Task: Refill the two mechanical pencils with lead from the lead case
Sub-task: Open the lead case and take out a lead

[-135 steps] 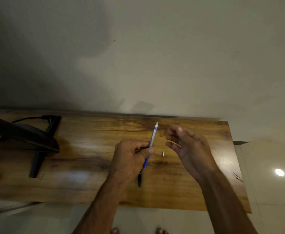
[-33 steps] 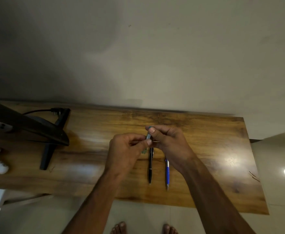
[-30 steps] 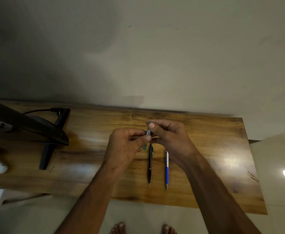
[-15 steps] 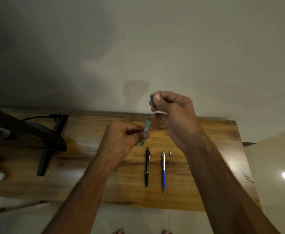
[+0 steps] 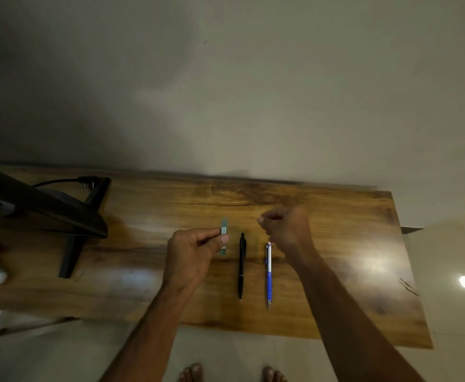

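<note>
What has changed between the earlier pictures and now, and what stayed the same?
The left hand let go of the blue pencil, which now lies on the table beside the black pencil, and took the lead case instead. The right hand pulled up from the case, then came down near the blue pencil's top; what it holds is unclear. The black pencil stayed on the table.
</note>
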